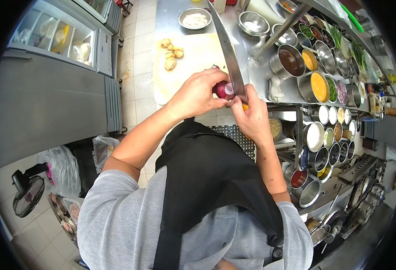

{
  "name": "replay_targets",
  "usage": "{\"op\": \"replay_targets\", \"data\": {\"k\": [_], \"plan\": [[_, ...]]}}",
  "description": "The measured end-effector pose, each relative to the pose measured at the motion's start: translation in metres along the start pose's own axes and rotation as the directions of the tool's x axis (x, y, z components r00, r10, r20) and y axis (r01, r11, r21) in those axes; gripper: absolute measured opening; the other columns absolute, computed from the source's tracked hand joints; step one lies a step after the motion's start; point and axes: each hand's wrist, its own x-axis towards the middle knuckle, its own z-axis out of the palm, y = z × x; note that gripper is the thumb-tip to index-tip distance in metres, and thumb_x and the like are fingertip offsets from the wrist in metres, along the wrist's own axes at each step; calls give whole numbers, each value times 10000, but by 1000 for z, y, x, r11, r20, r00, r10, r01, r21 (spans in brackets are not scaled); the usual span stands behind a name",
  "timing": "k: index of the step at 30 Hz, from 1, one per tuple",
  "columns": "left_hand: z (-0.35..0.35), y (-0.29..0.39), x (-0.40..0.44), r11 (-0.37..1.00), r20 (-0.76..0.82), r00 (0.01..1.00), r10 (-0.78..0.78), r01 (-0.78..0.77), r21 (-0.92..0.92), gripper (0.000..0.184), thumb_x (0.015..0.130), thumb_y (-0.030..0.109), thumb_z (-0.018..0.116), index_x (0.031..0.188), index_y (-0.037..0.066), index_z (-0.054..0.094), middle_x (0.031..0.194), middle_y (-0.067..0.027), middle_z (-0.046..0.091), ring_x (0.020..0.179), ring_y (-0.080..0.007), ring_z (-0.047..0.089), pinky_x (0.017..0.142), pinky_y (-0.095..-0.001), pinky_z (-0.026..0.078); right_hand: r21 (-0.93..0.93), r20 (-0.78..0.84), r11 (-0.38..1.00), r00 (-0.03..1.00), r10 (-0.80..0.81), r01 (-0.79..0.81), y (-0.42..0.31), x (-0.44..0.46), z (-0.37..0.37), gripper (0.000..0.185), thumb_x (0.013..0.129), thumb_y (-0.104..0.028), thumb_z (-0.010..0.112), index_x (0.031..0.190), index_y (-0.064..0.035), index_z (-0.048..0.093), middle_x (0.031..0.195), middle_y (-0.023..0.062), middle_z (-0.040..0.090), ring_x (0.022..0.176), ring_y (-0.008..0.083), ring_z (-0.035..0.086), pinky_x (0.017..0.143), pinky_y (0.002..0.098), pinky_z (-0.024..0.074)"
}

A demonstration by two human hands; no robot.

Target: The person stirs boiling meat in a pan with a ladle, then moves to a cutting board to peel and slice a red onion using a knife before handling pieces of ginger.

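My left hand [200,92] has its fingers closed around a red onion [222,91], whose pale cut face points towards my right hand. In my right hand [253,114] is a large kitchen knife [228,47], its long blade angled up and away, with the lower part right beside the onion. A bit of yellow-orange handle shows under my fingers. Both hands are over the near edge of a pale cutting board [186,67]. Peeled pieces that look like ginger [171,54] lie on the board's left. Part of the onion is hidden by my fingers.
Behind the board stands a metal bowl [194,19] of pale pieces. Stacked metal bowls [253,23] and a shelf post [279,33] are to the right, beside pots of brown sauce [291,60] and yellow liquid [319,87]. A steel refrigerator [49,103] is at left.
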Motion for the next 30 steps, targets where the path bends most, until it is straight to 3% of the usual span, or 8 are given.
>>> {"op": "replay_targets", "data": {"k": [3, 5, 8, 12, 25, 30], "plan": [[-6, -3, 1, 1000, 0, 1000, -13, 13, -9, 483, 728, 136, 891, 1144, 8, 684, 1069, -118, 707, 852, -234, 712, 807, -334, 580, 34, -14, 999, 1000, 23, -22, -3, 3, 5, 134, 928, -36, 598, 1032, -4, 520, 803, 231, 673, 756, 460, 668, 687, 445, 526], [-9, -7, 0, 981, 18, 991, -129, 130, -146, 511, 743, 169, 901, 1188, 26, 695, 1109, -93, 719, 852, -193, 709, 801, -324, 580, 28, -28, 1000, 1000, 10, -9, -2, 5, 8, 135, 927, -33, 596, 1041, -1, 532, 818, 229, 682, 766, 454, 678, 691, 444, 531], [-10, -12, -2, 967, -10, 989, -149, 144, -211, 528, 761, 192, 903, 1222, 39, 698, 1146, -81, 723, 852, -158, 700, 795, -313, 578, 33, -73, 999, 997, -4, 7, -3, 6, 15, 138, 923, -25, 594, 1052, 3, 553, 836, 223, 694, 778, 436, 694, 697, 442, 538], [-12, -12, -4, 976, -54, 991, -120, 108, -188, 532, 760, 206, 904, 1220, 38, 698, 1168, -91, 720, 844, -157, 697, 791, -310, 577, -10, -139, 1000, 990, -24, 23, -5, 10, 20, 158, 914, -17, 594, 1070, 5, 582, 853, 215, 706, 799, 412, 716, 706, 435, 548], [-15, -14, -3, 990, -87, 991, -102, 93, -105, 547, 745, 240, 916, 1203, 26, 706, 1050, -97, 709, 807, -172, 691, 765, -313, 578, -37, -87, 994, 990, -110, 107, -9, 12, 22, 315, 873, 62, 577, 1183, 17, 611, 904, 240, 701, 843, 433, 711, 734, 448, 554], [-12, -15, -1, 995, -88, 993, -80, 75, -63, 552, 747, 240, 919, 1208, 24, 705, 1057, -101, 708, 808, -169, 689, 763, -311, 577, -203, -132, 967, 974, -183, 154, 1, 14, 24, 310, 868, 79, 570, 1171, 27, 607, 923, 248, 672, 808, 443, 676, 717, 468, 539]]}}
